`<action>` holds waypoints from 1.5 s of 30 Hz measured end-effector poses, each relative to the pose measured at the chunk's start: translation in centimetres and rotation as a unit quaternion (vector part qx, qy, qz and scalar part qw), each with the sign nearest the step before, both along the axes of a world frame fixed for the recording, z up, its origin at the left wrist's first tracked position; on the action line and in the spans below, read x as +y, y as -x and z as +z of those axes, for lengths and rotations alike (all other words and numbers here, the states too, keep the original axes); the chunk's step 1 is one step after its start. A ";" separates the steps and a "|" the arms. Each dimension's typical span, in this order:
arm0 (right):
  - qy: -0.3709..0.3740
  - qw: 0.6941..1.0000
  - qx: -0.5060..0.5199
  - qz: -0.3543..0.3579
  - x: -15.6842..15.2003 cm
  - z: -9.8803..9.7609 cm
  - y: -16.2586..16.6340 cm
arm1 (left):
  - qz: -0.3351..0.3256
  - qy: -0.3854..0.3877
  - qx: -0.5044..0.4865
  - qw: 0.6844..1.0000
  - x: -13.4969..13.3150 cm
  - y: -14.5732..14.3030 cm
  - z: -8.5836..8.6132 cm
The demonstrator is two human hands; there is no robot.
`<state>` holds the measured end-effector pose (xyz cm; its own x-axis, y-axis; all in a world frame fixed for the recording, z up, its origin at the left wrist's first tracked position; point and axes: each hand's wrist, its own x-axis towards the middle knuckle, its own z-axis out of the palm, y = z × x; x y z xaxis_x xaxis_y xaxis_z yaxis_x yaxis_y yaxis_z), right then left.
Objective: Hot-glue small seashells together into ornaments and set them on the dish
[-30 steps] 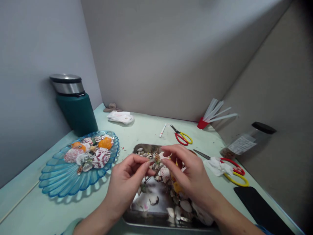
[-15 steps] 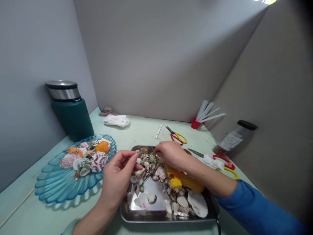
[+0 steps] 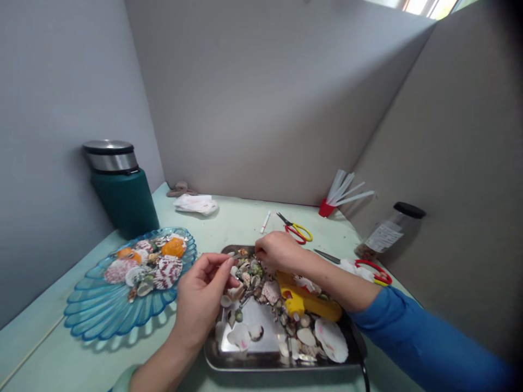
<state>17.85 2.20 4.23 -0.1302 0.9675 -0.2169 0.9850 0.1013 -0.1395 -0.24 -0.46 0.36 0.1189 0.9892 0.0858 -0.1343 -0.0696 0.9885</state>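
Note:
A steel tray (image 3: 261, 360) in front of me holds several small seashells (image 3: 253, 277) and a yellow glue gun (image 3: 304, 302). My left hand (image 3: 202, 296) hovers at the tray's left edge, thumb and fingers pinched together on something too small to name. My right hand (image 3: 278, 251) reaches across to the tray's far side, fingers curled down into the shell pile; what they grip is hidden. A blue glass plate (image 3: 98, 313) on the left carries larger patterned and orange shells (image 3: 163, 267).
A green flask (image 3: 122, 190) stands at the back left. Red-and-yellow scissors (image 3: 298, 230), a white pen (image 3: 265, 220), a red cup of sticks (image 3: 341, 196), a second pair of scissors (image 3: 373, 272) on tissue and a dark-lidded jar (image 3: 390, 231) lie behind and right.
My right hand moved away from the left hand to the tray's far edge, uncovering the glue gun. The left hand stayed pinched near the tray's left side. The view lifted slightly.

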 end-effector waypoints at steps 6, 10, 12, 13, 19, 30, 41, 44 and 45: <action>0.009 0.966 0.260 -0.014 -1.9 1.7 -1.5 | -0.004 0.001 0.000 1.000 -0.1 -0.1 0.2; 0.064 0.897 0.437 -0.016 -3.5 2.0 -1.2 | -0.016 -0.005 0.008 1.000 -0.2 0.0 0.3; 0.080 0.858 0.506 -0.016 -4.0 1.8 -0.9 | -0.019 -0.011 0.015 1.000 -0.2 0.1 0.2; 0.085 0.839 0.537 -0.015 -4.2 1.7 -0.8 | -0.020 -0.013 0.017 1.000 -0.2 0.1 0.2; 0.074 0.702 0.708 -0.029 -5.5 1.8 0.5 | -0.016 -0.025 0.021 0.999 -0.3 0.0 0.1; 0.049 0.640 0.761 -0.087 -7.6 2.1 0.9 | 0.000 -0.098 0.090 0.991 -0.8 0.2 0.0; -0.296 0.862 0.411 -0.009 -8.6 1.9 2.4 | 0.007 -0.134 0.113 0.984 -0.8 0.0 0.4; -0.334 0.862 0.382 0.018 -8.6 1.6 2.6 | -0.005 -0.167 0.143 0.976 -1.1 0.1 0.4; -0.339 0.861 0.377 0.026 -8.6 1.4 2.6 | -0.010 -0.178 0.154 0.972 -1.2 0.2 0.3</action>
<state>15.21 -6.44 5.67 -0.0339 0.8269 0.5613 0.6317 0.4529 -0.6292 -0.42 -1.68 0.71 0.2115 0.9008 0.3793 0.1595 -0.4147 0.8958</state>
